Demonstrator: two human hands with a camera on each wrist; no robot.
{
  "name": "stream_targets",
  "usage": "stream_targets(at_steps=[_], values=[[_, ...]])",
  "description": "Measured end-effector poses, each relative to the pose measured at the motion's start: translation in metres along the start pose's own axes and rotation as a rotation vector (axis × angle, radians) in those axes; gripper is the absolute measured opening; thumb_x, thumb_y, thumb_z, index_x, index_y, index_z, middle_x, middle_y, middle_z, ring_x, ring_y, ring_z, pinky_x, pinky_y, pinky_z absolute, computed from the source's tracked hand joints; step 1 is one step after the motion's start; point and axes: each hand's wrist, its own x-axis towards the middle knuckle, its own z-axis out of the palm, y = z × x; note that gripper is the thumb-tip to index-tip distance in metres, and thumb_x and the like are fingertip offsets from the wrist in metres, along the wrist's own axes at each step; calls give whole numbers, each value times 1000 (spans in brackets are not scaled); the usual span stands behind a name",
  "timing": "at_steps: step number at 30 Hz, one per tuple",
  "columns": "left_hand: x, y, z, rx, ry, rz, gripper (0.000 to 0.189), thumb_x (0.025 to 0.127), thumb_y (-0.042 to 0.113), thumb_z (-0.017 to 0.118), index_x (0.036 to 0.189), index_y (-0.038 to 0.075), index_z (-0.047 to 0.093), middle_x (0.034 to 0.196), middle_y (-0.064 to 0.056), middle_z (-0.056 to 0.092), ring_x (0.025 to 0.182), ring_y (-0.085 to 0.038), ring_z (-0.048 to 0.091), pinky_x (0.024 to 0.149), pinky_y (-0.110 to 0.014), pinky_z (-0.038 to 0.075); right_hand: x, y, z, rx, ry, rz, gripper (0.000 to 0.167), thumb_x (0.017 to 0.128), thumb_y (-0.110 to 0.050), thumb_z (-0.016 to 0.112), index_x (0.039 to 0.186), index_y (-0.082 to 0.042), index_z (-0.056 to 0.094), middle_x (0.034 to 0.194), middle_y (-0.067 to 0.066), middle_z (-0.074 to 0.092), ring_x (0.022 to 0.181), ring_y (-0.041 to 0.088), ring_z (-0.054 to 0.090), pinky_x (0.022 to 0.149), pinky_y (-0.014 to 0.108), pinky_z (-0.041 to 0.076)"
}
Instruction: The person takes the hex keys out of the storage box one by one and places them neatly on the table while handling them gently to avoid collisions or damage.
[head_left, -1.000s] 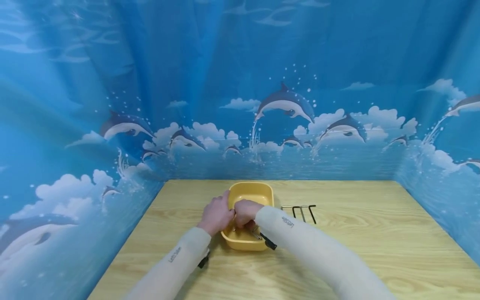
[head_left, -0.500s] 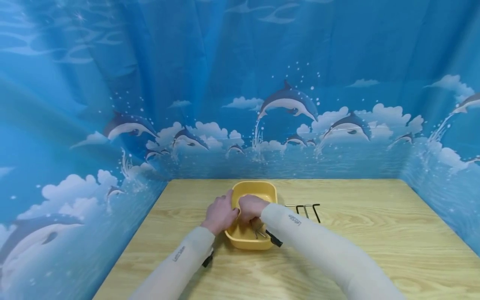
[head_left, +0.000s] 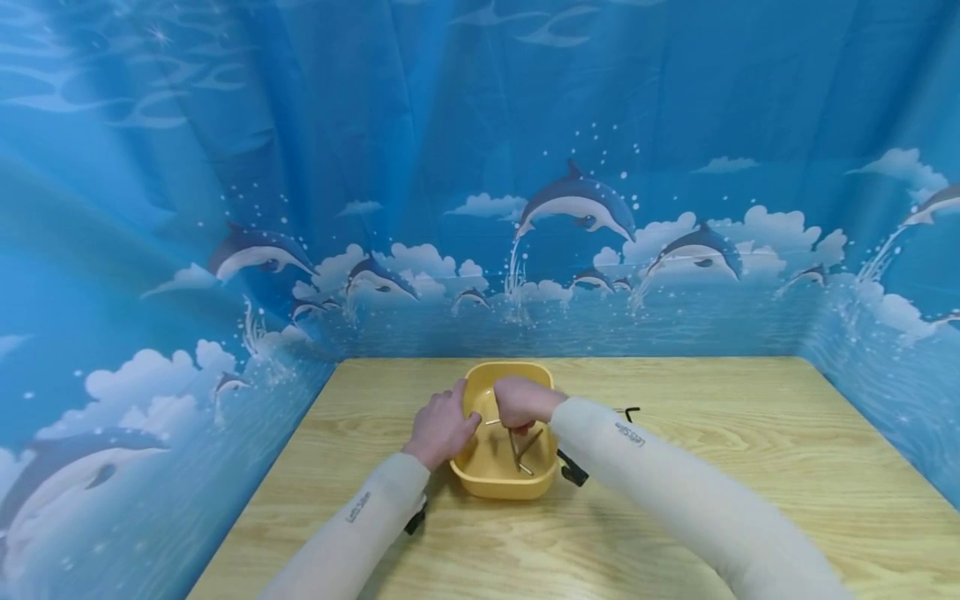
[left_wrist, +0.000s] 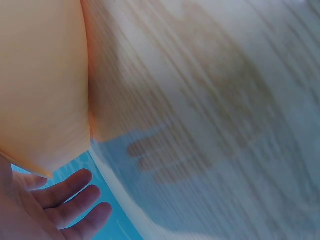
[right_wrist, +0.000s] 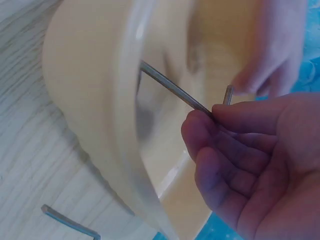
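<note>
In the head view my right hand (head_left: 523, 403) is over the yellow tub (head_left: 504, 489), at its far right part. The right wrist view shows its thumb and fingertip pinching a thin metal hex key (right_wrist: 175, 90). A short metal end (right_wrist: 228, 95) sticks out beyond the pinch; whether it belongs to that key I cannot tell. Below the hand, inside the tub, the metal rod (head_left: 514, 450) slants down. My left hand (head_left: 442, 427) holds the tub's left rim, thumb inside. In the left wrist view the other fingers (left_wrist: 72, 202) are spread outside the wall.
On the wooden table (head_left: 720, 483), right of the tub, lies a black hex key (head_left: 632, 410), partly behind the right sleeve (head_left: 675, 492). In the right wrist view an L-shaped key (right_wrist: 72, 222) lies beside the tub. A dolphin-print curtain (head_left: 420, 208) surrounds the table.
My right hand has moved right and slightly up within the tub, showing more of the metal rods below it. Its sleeve now covers most keys on the table. The left hand keeps its place.
</note>
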Motion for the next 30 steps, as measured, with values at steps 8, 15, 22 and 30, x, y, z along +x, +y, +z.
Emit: stream_targets(at_steps=[8,15,22,30], values=[[0,1,0,7,-31,-13,67,96,37,59,153,9,38,128,-20,64,116,-36,62,93,-53,54,-20,16,-14,186,-25,-57,20,89,-6,70,69,-3,73,60,6,71,50,16,64,48,23,52],[1,-2,-1,29,-18,-25,67,95,37,60,153,10,38,123,-20,66,109,-36,64,87,-52,56,-28,30,-22,320,-10,-127,16,92,-14,71,80,-5,75,67,5,73,57,18,68,56,29,57],[1,0,0,0,-23,-18,68,95,37,60,153,10,38,126,-22,64,114,-38,63,92,-53,54,-44,53,-34,479,-15,-136,16,95,-16,69,87,-3,74,80,17,74,64,23,69,56,29,55],[1,2,-1,2,-26,-23,67,95,36,59,153,10,38,129,-22,63,117,-38,61,94,-54,53,-67,83,-43,589,13,-125,18,95,-18,68,87,-3,73,76,13,72,63,22,66,57,29,54]])
